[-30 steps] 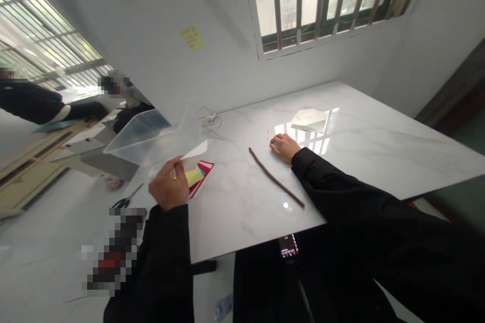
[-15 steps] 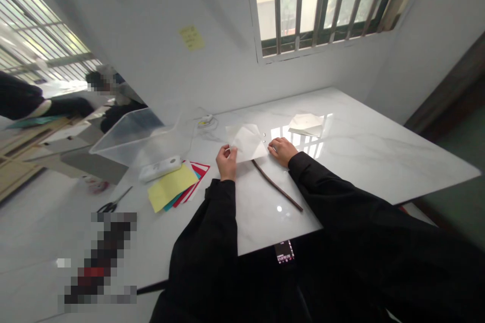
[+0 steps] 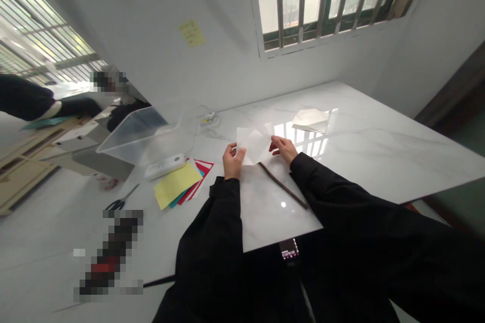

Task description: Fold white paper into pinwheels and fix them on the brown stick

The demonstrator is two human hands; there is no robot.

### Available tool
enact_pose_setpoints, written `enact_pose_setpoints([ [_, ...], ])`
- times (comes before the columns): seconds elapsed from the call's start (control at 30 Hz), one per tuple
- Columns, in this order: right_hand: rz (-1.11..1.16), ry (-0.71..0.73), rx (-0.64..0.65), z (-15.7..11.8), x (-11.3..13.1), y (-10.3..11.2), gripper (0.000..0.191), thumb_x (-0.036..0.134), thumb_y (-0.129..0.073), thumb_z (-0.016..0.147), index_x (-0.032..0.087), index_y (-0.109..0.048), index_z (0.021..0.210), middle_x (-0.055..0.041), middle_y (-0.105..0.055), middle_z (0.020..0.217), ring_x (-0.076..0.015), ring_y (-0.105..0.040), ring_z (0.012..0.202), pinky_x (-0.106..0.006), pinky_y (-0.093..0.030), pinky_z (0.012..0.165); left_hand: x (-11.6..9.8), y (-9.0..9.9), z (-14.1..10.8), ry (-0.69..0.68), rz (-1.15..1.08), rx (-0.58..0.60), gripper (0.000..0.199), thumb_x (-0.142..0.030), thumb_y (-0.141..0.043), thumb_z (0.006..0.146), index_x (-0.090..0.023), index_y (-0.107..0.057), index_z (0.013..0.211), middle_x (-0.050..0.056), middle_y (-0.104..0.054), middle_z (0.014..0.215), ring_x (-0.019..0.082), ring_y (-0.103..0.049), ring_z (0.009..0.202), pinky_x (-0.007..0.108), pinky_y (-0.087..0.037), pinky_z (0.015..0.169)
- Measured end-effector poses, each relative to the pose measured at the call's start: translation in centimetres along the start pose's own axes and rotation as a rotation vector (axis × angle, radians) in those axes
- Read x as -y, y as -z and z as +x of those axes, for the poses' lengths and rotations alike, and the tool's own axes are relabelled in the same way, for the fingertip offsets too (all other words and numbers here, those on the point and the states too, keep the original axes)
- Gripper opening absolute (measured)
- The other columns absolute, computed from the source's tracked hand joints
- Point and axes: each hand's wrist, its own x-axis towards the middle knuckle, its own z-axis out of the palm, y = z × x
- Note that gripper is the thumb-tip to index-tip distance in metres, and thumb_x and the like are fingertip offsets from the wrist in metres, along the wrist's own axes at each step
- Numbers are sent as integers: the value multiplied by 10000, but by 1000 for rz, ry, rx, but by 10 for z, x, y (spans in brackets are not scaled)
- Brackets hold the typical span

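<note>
A folded piece of thin white paper [image 3: 254, 147] is held up between my two hands, over the marble-patterned table [image 3: 364, 146]. My left hand [image 3: 233, 160] pinches its left edge with thumb and fingers. At the right edge, the thumb and fingertips of my right hand [image 3: 283, 148] are closed on the paper. Below the paper, a thin brown stick [image 3: 284, 186] lies slanting down to the right. Another folded off-white paper [image 3: 310, 120] rests farther back on the right.
Left of my hands are coloured sheets [image 3: 178, 185], a white power strip [image 3: 165, 166], a clear plastic bin [image 3: 140, 133], black scissors [image 3: 119, 203] and a cable [image 3: 208, 118]. People's dark sleeves [image 3: 26, 97] show at the far left.
My right hand has come off the table and taken hold of the paper's right edge. The paper is raised and turned slightly. The whole view has shifted a little.
</note>
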Motion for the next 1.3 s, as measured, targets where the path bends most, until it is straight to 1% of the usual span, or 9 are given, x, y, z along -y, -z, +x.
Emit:
enact_pose_setpoints([
  [0.13, 156, -128, -46, 3, 5, 5, 544, 724, -755, 797, 201, -669, 921, -4, -644, 704, -137, -620, 643, -247, -529, 562, 3, 2, 1, -15, 20, 9, 378, -348, -772, 667, -193, -625, 979, 48, -742, 848, 155, -656, 666, 233, -498, 599],
  [0.23, 56, -77, 12, 4, 1, 8, 494, 598, -886, 690, 190, -682, 882, 28, -609, 655, -119, -575, 599, -233, -506, 535, 6, 4, 3, -23, 38, 37, 354, -358, -777, 673, -195, -616, 943, 40, -736, 841, 147, -639, 653, 234, -489, 598],
  [0.3, -12, -43, 43, 5, -4, 8, 470, 527, -917, 645, 180, -695, 871, 17, -647, 672, -122, -578, 602, -232, -477, 516, 7, 4, 4, -28, 46, 55, 345, -370, -789, 671, -198, -608, 908, 24, -720, 808, 144, -625, 652, 231, -476, 599],
  [0.47, 0, -47, 43, 9, -12, 10, 445, 488, -890, 630, 176, -729, 903, -35, -753, 789, -165, -649, 673, -251, -471, 539, 5, 2, 3, 16, -56, 111, 367, -383, -822, 637, -205, -584, 853, -4, -709, 793, 136, -605, 638, 236, -463, 593],
  [0.73, 6, -59, 59, 14, -19, 14, 374, 438, -862, 681, 180, -752, 929, -50, -792, 872, -202, -713, 743, -282, -537, 600, 3, 2, 4, 76, -161, 159, 489, -386, -878, 591, -209, -612, 961, 2, -732, 846, 154, -639, 667, 263, -487, 629],
  [0.87, 23, -63, 47, 15, -21, 14, 358, 429, -852, 691, 178, -744, 922, -44, -782, 840, -198, -715, 729, -306, -570, 657, 3, 2, 6, 98, -198, 132, 485, -336, -881, 540, -213, -588, 906, -17, -701, 792, 145, -627, 648, 260, -479, 618],
  [1.0, 39, -65, 41, 17, -23, 15, 381, 421, -858, 674, 183, -734, 945, -23, -755, 767, -188, -701, 687, -291, -557, 619, -1, 1, 5, 112, -215, 130, 457, -297, -867, 526, -223, -562, 858, -38, -662, 747, 132, -601, 622, 241, -450, 587],
  [1.2, 55, -65, 35, 17, -23, 16, 380, 405, -865, 668, 180, -728, 943, -20, -746, 739, -178, -688, 656, -282, -540, 595, -8, 0, 0, 120, -245, 150, 386, -418, -852, 644, -208, -597, 844, -37, -611, 717, 107, -536, 588, 217, -399, 536],
  [1.3, 85, -65, 37, 17, -22, 15, 370, 396, -865, 657, 180, -729, 925, -27, -760, 763, -177, -692, 662, -294, -551, 625, -9, -1, -2, 116, -274, 150, 401, -480, -851, 690, -196, -593, 806, -35, -583, 716, 104, -537, 601, 218, -414, 553],
])
